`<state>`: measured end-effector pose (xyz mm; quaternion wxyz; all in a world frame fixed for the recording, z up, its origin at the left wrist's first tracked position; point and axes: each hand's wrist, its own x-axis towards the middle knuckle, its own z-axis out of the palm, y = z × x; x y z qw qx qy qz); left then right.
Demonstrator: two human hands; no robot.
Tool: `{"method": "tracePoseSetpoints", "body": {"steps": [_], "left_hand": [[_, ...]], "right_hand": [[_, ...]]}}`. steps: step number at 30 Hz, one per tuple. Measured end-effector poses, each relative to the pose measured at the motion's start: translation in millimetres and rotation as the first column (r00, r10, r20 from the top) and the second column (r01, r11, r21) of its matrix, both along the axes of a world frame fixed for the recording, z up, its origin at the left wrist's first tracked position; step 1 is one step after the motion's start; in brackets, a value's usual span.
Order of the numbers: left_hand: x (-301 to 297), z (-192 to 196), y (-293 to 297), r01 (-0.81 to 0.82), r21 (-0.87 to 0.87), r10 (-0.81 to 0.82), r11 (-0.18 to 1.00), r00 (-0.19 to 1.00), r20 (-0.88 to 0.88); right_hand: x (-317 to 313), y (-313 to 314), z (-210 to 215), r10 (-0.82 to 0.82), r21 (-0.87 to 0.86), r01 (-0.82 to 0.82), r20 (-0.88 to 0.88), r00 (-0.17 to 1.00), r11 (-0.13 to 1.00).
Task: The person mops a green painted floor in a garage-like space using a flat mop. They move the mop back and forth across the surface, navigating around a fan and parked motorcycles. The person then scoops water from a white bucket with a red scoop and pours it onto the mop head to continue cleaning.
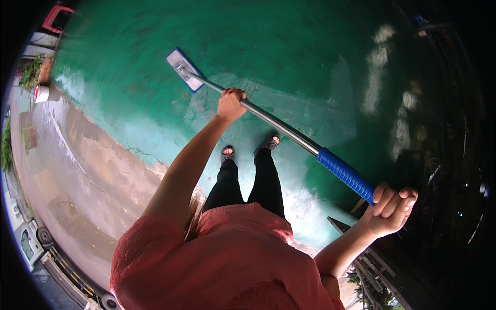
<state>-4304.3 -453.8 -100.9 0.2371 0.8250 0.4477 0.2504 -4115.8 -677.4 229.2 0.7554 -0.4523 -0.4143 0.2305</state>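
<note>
1 flat mop (281,128), blue-edged mop head (185,71) seen against green floor (129,41), beyond 2 sandalled feet (227,153); left hand (232,104) wrapped round metal pole (297,138); right hand (391,209) curled round end of blue ribbed grip (345,174); pink top (232,248), black trousers (226,187)

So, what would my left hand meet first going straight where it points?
Beyond the mop pole in your left hand, the way looks free over the green floor, though depth is unclear.
</note>
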Motion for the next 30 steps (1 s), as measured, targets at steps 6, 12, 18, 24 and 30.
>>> {"method": "tracePoseSetpoints", "body": {"steps": [6,12,18,24,30], "left_hand": [[-30,-13,-36,-0.039,0.032,0.042,0.999,0.996,-0.078],[82,24,-105,0.279,0.01,-0.273,0.96,0.947,-0.171],[277,86,-209,0.546,0.007,-0.542,0.838,0.829,0.137],[493,71,-217,0.559,0.033,-0.549,0.828,0.797,0.252],[659,8,-133,0.563,-0.241,-0.608,0.79,0.768,-0.202]], "right_hand": [[6,-6,-15,0.003,-0.043,-0.006,-0.078,0.997,0.999],[77,-106,39,-0.029,0.079,0.024,0.064,0.998,0.997],[148,-223,131,-0.231,0.106,0.215,0.168,0.958,0.971],[244,-224,115,-0.088,-0.154,0.227,0.61,0.787,0.962],[334,-155,-41,-0.256,-0.218,0.431,0.548,0.797,0.876]]}}
